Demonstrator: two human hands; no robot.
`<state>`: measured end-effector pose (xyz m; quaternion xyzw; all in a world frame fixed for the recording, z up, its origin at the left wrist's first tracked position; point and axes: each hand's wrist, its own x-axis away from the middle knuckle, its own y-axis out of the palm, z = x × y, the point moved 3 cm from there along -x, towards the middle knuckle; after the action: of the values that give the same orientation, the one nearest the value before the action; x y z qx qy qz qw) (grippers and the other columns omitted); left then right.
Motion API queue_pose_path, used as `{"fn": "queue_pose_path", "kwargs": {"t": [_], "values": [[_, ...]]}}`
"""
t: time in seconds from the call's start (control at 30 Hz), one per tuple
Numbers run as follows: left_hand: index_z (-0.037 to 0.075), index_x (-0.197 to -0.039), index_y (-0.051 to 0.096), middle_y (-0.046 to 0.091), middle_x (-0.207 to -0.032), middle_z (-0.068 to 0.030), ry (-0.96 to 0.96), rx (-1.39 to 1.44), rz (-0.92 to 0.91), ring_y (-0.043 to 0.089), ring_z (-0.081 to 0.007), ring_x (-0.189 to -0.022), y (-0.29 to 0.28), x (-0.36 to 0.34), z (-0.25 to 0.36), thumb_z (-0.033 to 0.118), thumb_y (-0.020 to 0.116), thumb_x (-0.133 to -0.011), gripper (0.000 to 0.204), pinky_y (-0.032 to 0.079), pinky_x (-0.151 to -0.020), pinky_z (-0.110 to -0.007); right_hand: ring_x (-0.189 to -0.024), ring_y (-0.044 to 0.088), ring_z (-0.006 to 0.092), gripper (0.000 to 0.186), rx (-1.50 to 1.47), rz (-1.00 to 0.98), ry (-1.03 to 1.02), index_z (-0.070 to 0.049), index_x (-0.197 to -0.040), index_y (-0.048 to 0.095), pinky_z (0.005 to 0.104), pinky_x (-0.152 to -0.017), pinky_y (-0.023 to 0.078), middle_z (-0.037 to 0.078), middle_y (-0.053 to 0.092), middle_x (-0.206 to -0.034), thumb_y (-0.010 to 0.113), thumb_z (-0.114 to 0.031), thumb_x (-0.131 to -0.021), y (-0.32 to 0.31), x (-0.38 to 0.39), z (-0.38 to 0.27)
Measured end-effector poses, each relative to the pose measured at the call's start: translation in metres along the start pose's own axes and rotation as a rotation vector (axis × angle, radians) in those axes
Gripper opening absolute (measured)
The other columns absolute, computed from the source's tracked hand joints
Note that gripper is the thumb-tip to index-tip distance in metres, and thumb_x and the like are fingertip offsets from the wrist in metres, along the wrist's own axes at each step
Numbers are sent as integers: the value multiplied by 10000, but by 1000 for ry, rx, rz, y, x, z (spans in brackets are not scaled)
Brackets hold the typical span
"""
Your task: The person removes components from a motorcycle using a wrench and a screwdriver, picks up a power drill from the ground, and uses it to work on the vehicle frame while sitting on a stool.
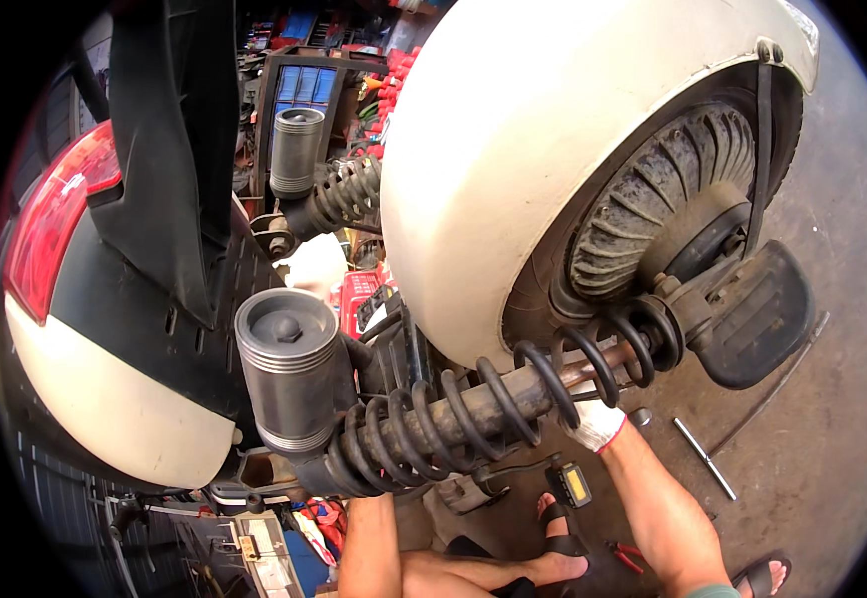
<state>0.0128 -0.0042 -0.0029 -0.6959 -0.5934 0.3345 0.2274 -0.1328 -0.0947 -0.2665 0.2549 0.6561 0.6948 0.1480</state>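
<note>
A large shock absorber [463, 414] with a black coil spring [521, 394] runs across the middle of the head view. At its left end stands a grey ribbed cylinder [284, 374] with a bolt in its top. My right hand [595, 424], in a white knit glove with a red cuff edge, reaches up behind the spring's right part. Its fingers are hidden there, so its grip cannot be seen. My left forearm [370, 548] rises to the lower left part of the shock absorber, which covers the hand. Beyond it is a cream fender [473, 169] over a dusty wheel [643, 219].
A black pad [760, 314] juts out at the right. A silver bar [705, 458] and red-handled pliers [626, 556] lie on the concrete floor near my sandaled feet. A yellow reflector block [575, 485] hangs below the spring. A red tail light [60, 224] sits far left.
</note>
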Motion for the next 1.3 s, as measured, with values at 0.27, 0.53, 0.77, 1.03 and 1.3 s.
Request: {"fn": "queue_pose_path", "kwargs": {"t": [0.27, 0.53, 0.77, 1.03, 1.3], "values": [[116, -1180, 593, 604, -1188, -83, -623, 1045, -18, 567, -170, -1103, 34, 9, -34, 318, 645, -891, 357, 437, -1027, -358, -890, 565, 146, 237, 626, -29, -166, 20, -1082, 659, 286, -796, 457, 88, 637, -954, 525, -121, -947, -2, 39, -28], [77, -1233, 533, 573, -1205, -83, -711, 1233, 104, 542, -185, -1096, 34, -4, -23, 311, 579, -936, 381, 434, -1001, -351, -1007, 596, 252, 370, 785, 23, -148, 90, -1200, 558, 330, -912, 440, 187, 637, -1038, 535, -173, -942, 63, 82, -50], [42, -1279, 480, 545, -1220, -83, -863, 1457, 208, 521, -199, -1089, 35, 8, -29, 306, 521, -976, 404, 431, -978, -345, -1045, 617, 371, 405, 1330, 126, -474, 74, -1197, 570, 387, -909, 478, 266, 626, -1100, 577, -170, -874, 107, 114, -80], [-36, -1152, 560, 629, -1061, -104, -723, 1318, 347, 577, -189, -959, 0, -30, -3, 127, 528, -938, 271, 465, -854, -329, -962, 644, 343, 310, 1425, 153, -926, 24, -1157, 603, 368, -875, 492, 215, 645, -1068, 569, -57, -859, 159, 118, -91], [-32, -968, 631, 630, -812, -126, -616, 1366, 378, 575, -198, -731, -18, -38, -25, 160, 560, -898, 216, 458, -696, -331, -956, 629, 325, 404, 1566, 128, -345, 1, -1120, 617, 341, -862, 458, 216, 659, -956, 515, -349, -946, 210, 72, -77]]}}
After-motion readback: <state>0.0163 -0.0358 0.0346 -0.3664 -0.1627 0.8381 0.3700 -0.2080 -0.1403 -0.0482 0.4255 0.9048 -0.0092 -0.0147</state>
